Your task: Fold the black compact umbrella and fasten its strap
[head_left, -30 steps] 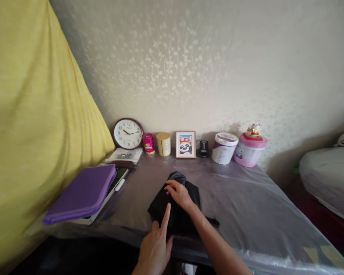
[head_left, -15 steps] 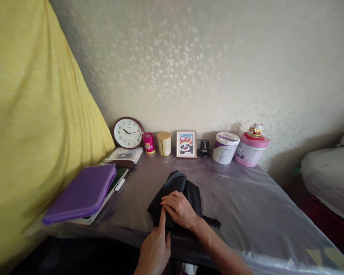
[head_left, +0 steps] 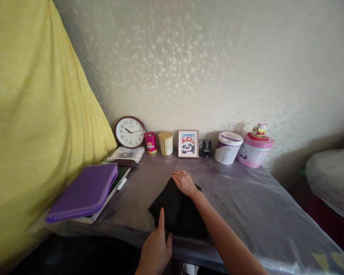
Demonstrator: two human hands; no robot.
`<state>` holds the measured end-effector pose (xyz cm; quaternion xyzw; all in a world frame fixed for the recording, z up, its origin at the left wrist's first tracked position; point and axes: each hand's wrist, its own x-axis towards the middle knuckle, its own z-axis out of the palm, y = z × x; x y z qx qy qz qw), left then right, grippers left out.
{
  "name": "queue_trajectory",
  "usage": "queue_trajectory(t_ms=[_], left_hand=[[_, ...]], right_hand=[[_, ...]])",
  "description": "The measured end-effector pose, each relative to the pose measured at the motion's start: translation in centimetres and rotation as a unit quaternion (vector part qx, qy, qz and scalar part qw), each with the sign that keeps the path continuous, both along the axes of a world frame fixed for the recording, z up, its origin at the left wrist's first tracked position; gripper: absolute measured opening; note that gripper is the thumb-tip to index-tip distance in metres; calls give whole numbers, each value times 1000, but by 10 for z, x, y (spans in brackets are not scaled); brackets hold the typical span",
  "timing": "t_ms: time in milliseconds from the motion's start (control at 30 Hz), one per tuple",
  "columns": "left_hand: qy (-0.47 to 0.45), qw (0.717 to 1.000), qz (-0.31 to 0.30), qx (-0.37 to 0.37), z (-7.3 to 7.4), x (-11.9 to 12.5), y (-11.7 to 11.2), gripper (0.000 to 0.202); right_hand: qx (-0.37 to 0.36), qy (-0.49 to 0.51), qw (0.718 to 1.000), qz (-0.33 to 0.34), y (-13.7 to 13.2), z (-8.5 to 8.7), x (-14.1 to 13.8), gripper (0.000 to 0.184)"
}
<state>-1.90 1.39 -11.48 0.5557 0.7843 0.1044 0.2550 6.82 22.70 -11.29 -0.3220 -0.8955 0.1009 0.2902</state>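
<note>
A black cloth (head_left: 174, 208) lies folded flat on the plastic-covered table (head_left: 246, 202). My left hand (head_left: 156, 248) sits at the table's near edge with its index finger stretched out, its tip pressing the cloth's near left part; the other fingers are curled. My right hand (head_left: 184, 182) lies flat, palm down, on the far end of the cloth, fingers stretched and together, holding nothing.
Along the wall stand a round clock (head_left: 130, 132), a pink tin (head_left: 150, 142), a yellow tin (head_left: 166, 143), a framed panda picture (head_left: 188, 144), a small black device (head_left: 205, 148), a white tub (head_left: 227, 148) and a pink tub (head_left: 255, 150). A purple folder (head_left: 84, 193) lies left. A yellow curtain (head_left: 31, 126) hangs at far left.
My right hand slid from the cloth's near part to its far end, and the bunched cloth now lies flat. My left index finger stays pressed on the near part.
</note>
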Motion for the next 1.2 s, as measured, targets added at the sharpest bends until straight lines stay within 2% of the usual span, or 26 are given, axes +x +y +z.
queue_trajectory(t_ms=[100, 167, 300, 367, 433, 533, 700, 767, 867, 933, 1000, 1200], left_hand=[[-1, 1000, 4, -6, 0, 0, 0, 66], [1, 1000, 5, -8, 0, 1, 1, 66], [5, 1000, 4, 4, 0, 1, 0, 65], [11, 1000, 4, 8, 0, 1, -1, 65], [17, 1000, 5, 5, 1, 1, -1, 65], [14, 1000, 5, 6, 0, 1, -1, 65], [11, 1000, 10, 13, -4, -4, 0, 64], [-3, 1000, 15, 15, -6, -6, 1, 64], [-44, 998, 24, 24, -7, -9, 2, 63], [-86, 996, 28, 24, -7, -11, 2, 63], [-135, 990, 39, 6, -7, -11, 2, 63], [-220, 972, 79, -19, -6, -14, 3, 65]], right_hand=[[-5, 7, 997, -79, 1, 4, 1, 25], [8, 35, 995, -94, -7, 6, 2, 27], [24, 40, 998, 32, -30, 6, 5, 26], [17, 31, 998, 57, -33, 4, 6, 25], [0, 51, 999, 13, -29, 3, 10, 24], [-37, 105, 990, -90, -14, 3, 25, 27], [-172, 196, 941, -215, -9, -8, 80, 25], [-254, 234, 911, -227, -19, -13, 103, 22], [-393, 284, 848, -215, -37, -18, 123, 21], [-447, 296, 817, -212, -48, -19, 126, 20], [-470, 306, 801, -210, -54, -19, 123, 19], [-481, 328, 786, -208, -59, -15, 110, 18]])
